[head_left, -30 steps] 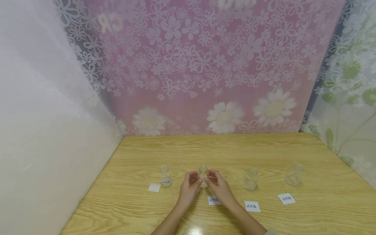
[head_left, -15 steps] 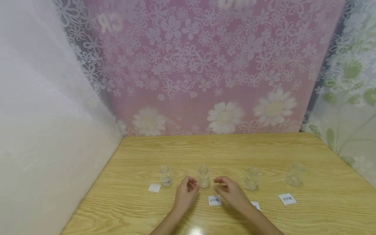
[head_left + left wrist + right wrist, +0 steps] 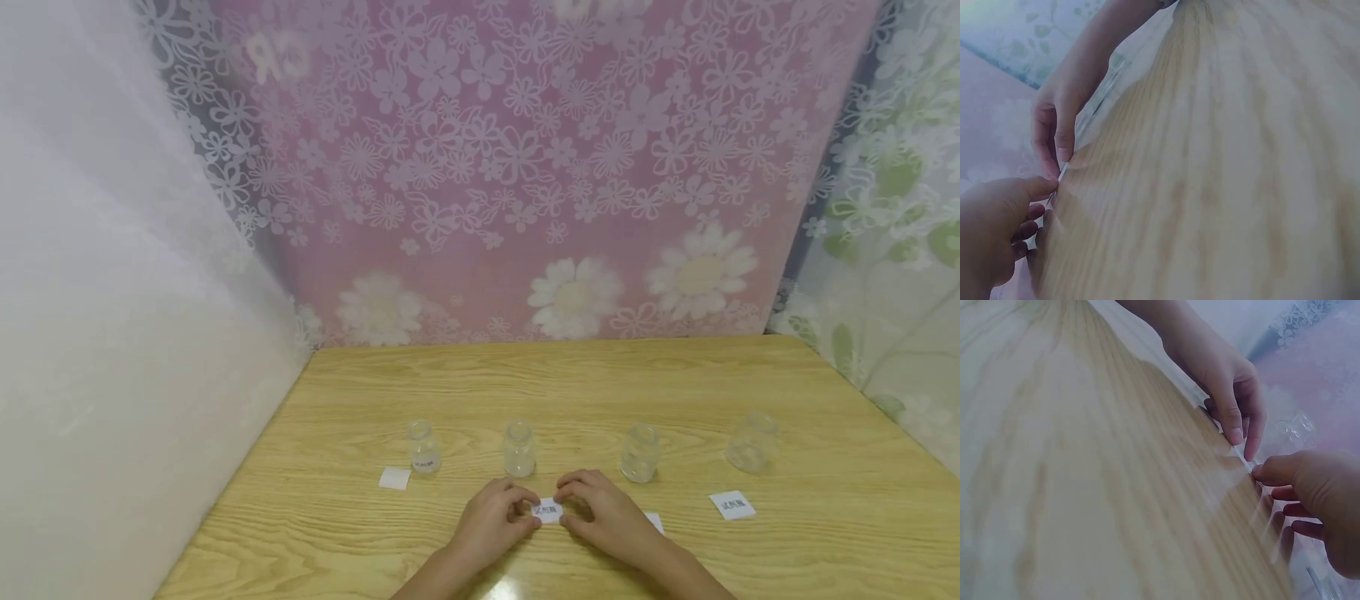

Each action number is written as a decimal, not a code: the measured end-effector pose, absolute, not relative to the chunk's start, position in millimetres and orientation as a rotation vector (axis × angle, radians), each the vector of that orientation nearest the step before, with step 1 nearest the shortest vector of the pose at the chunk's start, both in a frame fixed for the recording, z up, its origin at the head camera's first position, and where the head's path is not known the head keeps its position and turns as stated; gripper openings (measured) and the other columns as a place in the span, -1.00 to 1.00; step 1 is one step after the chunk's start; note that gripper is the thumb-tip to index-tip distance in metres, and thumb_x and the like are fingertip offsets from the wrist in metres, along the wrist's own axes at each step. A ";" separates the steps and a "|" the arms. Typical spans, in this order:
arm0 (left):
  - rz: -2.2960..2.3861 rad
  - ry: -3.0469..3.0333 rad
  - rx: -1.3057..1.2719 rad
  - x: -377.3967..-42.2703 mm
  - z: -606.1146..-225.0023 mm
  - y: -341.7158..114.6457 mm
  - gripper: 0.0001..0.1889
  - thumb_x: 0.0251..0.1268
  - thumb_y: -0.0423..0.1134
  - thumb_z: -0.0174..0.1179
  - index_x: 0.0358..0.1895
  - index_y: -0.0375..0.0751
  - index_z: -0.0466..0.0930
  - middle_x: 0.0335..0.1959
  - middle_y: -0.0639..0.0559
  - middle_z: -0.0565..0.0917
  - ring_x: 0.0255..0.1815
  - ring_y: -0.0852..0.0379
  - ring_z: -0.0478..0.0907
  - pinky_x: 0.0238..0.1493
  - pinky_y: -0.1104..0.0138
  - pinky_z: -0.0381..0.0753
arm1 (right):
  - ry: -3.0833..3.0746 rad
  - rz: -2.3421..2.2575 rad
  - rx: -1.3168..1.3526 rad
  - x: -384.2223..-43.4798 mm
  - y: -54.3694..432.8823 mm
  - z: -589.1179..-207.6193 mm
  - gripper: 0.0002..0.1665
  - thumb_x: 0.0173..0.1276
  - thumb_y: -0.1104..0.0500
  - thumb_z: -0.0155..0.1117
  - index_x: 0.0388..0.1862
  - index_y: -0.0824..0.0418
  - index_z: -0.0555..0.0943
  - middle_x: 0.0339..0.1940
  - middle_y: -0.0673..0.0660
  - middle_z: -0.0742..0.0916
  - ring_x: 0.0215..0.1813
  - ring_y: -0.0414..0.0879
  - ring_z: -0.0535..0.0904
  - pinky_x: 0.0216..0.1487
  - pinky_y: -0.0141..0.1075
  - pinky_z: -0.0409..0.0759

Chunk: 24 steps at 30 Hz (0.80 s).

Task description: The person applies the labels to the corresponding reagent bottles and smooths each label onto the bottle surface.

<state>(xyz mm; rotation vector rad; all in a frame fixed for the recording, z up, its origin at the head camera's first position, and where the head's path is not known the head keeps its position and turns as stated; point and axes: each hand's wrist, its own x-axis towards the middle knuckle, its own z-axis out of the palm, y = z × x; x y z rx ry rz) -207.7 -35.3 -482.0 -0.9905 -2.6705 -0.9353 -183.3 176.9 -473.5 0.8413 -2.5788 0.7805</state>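
A small white label (image 3: 547, 510) printed with dark characters lies on the table between my hands. My left hand (image 3: 492, 523) holds its left edge between thumb and fingers, and my right hand (image 3: 609, 517) holds the right edge the same way. Seen almost edge-on in the left wrist view, the label (image 3: 1062, 170) is a thin white strip between the fingertips. Just behind the hands stands a clear glass bottle (image 3: 519, 452). Farther left, another glass bottle (image 3: 422, 442) bears a printed label (image 3: 426, 463) low on its side.
Two more glass bottles (image 3: 640, 454) (image 3: 752, 443) stand to the right. A white label (image 3: 732, 505) lies before the far-right one; another label (image 3: 656, 522) is partly covered by my right arm. A blank white paper square (image 3: 394, 478) lies at left. Patterned curtains (image 3: 525, 167) enclose the wooden table (image 3: 375, 550).
Both hands let go of the middle glass bottle, which stays standing. They moved apart, then nearer to me, and now take hold of the printed label at its two sides.
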 end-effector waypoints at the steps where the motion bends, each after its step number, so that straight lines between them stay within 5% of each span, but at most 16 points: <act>1: -0.954 -2.677 -0.982 -208.5 -482.5 -36.1 -0.77 0.03 -0.14 0.36 -0.21 -0.05 0.66 -0.43 0.32 0.43 -0.43 0.43 0.30 -0.46 0.57 0.34 | -2.572 0.766 0.835 -183.9 175.3 -473.9 -0.75 0.06 0.18 0.42 -0.25 0.13 0.61 -0.05 0.03 0.58 0.02 -0.02 0.46 -0.03 -0.06 0.49; 24: -1.275 -2.763 -0.981 -229.7 -479.5 -67.9 -0.72 0.03 -0.12 0.35 -0.15 -0.07 0.64 -0.37 0.26 0.45 -0.43 0.31 0.30 -0.41 0.46 0.39 | -2.605 0.813 0.743 -192.1 146.6 -476.3 -0.72 0.10 0.11 0.40 -0.22 0.16 0.58 -0.09 -0.01 0.58 0.00 -0.05 0.45 0.01 -0.02 0.46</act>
